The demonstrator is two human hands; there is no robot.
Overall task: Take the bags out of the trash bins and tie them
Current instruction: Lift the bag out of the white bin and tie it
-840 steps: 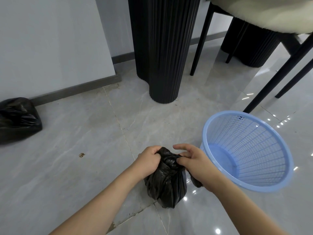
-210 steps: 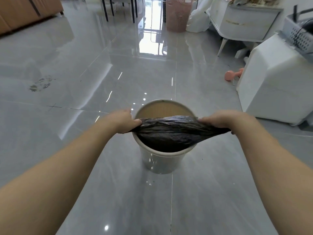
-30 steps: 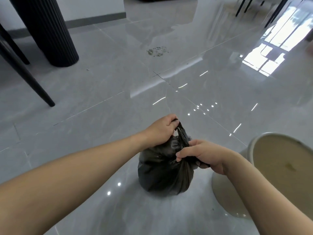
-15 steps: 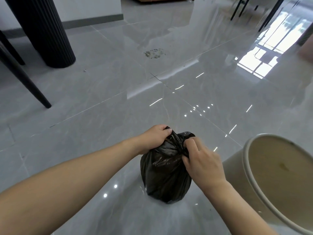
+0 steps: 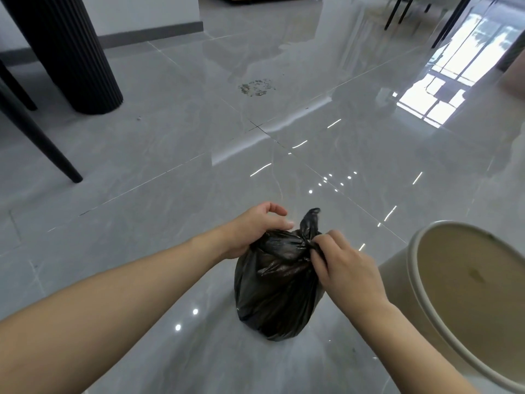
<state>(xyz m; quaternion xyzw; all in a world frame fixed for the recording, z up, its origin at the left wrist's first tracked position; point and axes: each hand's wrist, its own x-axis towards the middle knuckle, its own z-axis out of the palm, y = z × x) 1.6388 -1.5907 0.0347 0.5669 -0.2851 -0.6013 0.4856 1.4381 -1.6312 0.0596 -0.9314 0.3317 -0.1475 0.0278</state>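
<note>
Head view: left hand [image 5: 255, 227] rests on the upper left shoulder of the black trash bag [image 5: 277, 291], palm against the plastic, fingers loosely curled with thumb and forefinger apart, nothing pinched between them. Right hand [image 5: 341, 265] pinches the gathered neck of the bag at its top right, fingers curled tight around the twisted plastic.

Bag sits on the grey tiled floor [image 5: 170, 166], out of the bin, low centre of frame. Long axis roughly vertical, base on the floor, neck up. A twisted tail [image 5: 311, 220] sticks up and slightly away from the person, between the two hands.

Beige trash bin [image 5: 420, 282] just to the right of the bag, mouth tipped toward the camera, inside bare apart from a small stain. Its wall is close behind the right wrist; whether it touches the bag I can't tell.

Room: open floor ahead and left of the bag. Black fluted column [image 5: 71, 52] and black chair leg [image 5: 37, 132] far left, well apart. Stain patch [image 5: 257, 87] on the floor farther ahead. More dark furniture legs [image 5: 449, 21] top right, well apart.
</note>
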